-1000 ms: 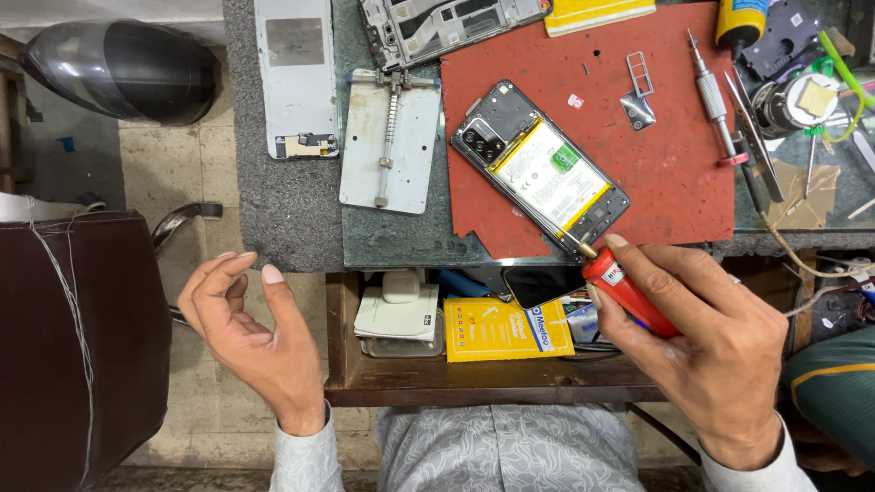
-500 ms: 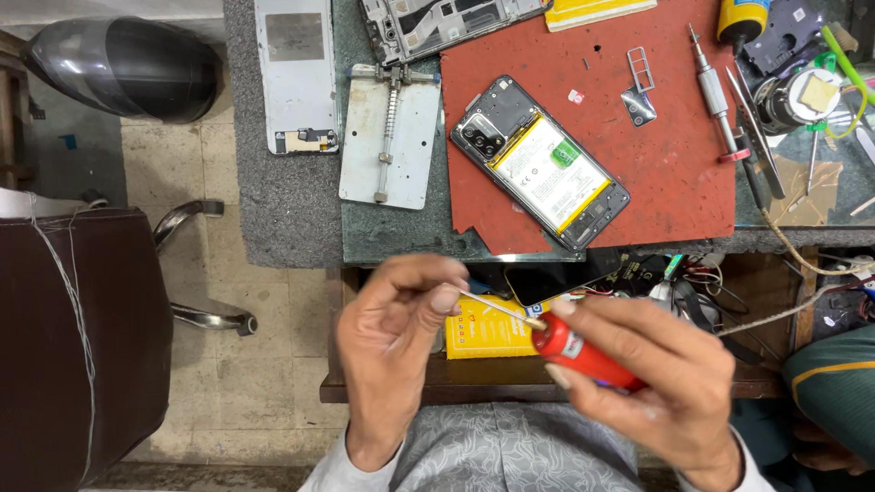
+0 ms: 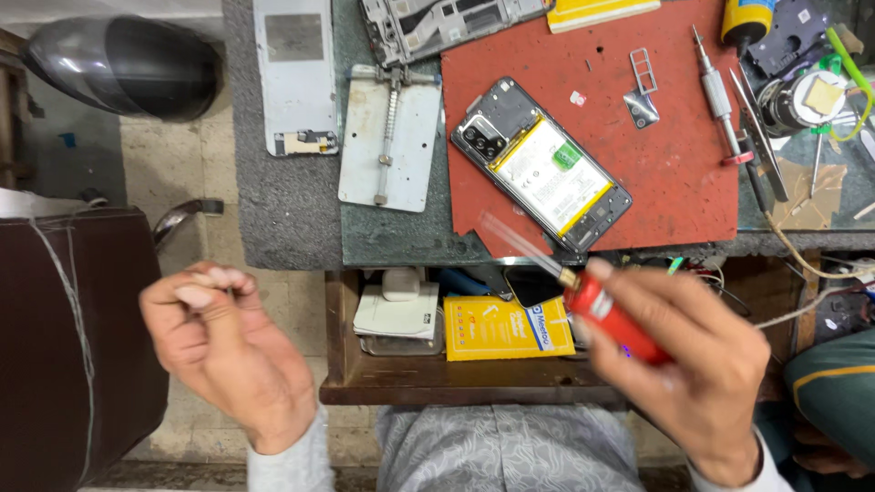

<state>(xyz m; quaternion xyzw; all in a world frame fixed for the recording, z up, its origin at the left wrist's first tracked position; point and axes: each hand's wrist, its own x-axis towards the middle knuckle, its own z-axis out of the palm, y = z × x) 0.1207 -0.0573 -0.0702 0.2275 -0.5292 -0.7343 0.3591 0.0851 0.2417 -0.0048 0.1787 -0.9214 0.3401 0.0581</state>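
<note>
1. Right hand (image 3: 679,364) sits low on the right, in front of the bench edge, fingers wrapped round the red handle of a screwdriver (image 3: 609,314); its thin metal shaft is blurred and slants up and left toward the lower corner of the red mat (image 3: 674,173)
2. Left hand (image 3: 223,351) is held out to the left, over the floor and clear of the bench, well apart from the other hand; its fingers are curled in with thumb and fingertips pinched together, and whether anything small sits between them cannot be told
3. Opened phone (image 3: 542,164) lies tilted on the red mat, back cover off, pale battery and camera block showing, touched by neither hand
4. Metal clamp plate (image 3: 392,137) rests just left of the mat on the green bench top, with a pale flat panel (image 3: 293,73) further left on the grey strip
5. Second screwdriver (image 3: 718,91) and tweezers (image 3: 761,137) lie at the right edge of the mat
6. Yellow box (image 3: 506,328) sits on the shelf under the bench, beside a white charger (image 3: 399,284)
</note>
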